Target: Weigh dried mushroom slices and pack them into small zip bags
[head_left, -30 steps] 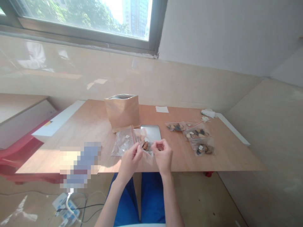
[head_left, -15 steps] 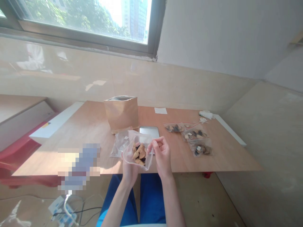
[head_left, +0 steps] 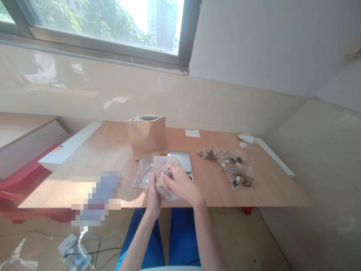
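My left hand (head_left: pixel 154 197) is closed around the left side of a clear zip-lock bag (head_left: pixel 169 194), held up over the table's front edge. Brown dried pieces, like sliced mushroom, show dimly through its plastic. At the bag's red-lined mouth my right hand (head_left: pixel 182 184) is bent inward, thumb and fingers curled; a small pale spot shows between them, and their tips are partly hidden. Behind the bag lies a flat scale (head_left: pixel 183 161) with a silver plate. Another clear plastic bag (head_left: pixel 142 175) lies flat to the left, before an upright open kraft pouch (head_left: pixel 148 137).
Several filled zip-lock bags (head_left: pixel 235 162) lie to the right on the wooden table (head_left: pixel 267 188). A white paper (head_left: pixel 192 133) and a crumpled white packet (head_left: pixel 246 138) are farther back. A blurred-out object (head_left: pixel 98 195) is at front left, with a white cable (head_left: pixel 80 244) below.
My right hand has moved from the bag's right edge to its mouth and now covers it. The bag has turned, so the brown pieces show less. The view has shifted slightly.
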`<state>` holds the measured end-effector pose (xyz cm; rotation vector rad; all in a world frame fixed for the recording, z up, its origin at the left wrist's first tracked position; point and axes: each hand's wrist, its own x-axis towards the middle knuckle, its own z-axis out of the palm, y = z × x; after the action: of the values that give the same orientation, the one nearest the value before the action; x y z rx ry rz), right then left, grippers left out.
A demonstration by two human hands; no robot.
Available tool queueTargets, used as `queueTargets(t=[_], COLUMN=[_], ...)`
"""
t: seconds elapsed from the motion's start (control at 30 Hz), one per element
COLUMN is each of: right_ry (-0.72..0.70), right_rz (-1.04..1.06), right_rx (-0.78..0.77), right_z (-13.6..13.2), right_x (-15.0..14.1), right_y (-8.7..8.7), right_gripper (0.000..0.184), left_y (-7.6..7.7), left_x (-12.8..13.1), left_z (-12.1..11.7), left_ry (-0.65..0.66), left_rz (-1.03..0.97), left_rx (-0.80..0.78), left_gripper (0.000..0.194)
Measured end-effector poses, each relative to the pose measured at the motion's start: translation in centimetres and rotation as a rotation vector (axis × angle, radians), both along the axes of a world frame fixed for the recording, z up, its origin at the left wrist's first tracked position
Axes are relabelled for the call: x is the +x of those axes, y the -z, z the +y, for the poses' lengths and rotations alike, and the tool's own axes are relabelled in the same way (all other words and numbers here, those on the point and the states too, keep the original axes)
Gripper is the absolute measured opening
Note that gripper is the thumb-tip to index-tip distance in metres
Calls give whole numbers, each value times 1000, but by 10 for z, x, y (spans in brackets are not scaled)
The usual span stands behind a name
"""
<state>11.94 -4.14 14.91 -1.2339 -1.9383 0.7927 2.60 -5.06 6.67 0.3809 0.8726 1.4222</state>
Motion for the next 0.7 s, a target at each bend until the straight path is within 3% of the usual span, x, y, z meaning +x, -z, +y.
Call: queueTargets(t=[0.2, 0.33, 0.47, 0.7], right_ry=[-44, -70, -82, 86], right_rz=[12, -8, -29, -102], right_rx=[37, 98, 108, -11], right_z=[22, 30, 36, 48], right_x=[-10, -19, -34, -60], right_y=[25, 36, 47, 70], right_gripper=[27, 16, 10, 10], left_y=[10, 19, 26, 52], left_x=[-7, -17, -30, -47], left_z=[12, 25, 37, 62], left_ry=[-36, -137, -185, -262], left_rz=[167, 353, 410, 480], left_rx=[18, 55, 36, 9], left_gripper=[49, 41, 43, 33])
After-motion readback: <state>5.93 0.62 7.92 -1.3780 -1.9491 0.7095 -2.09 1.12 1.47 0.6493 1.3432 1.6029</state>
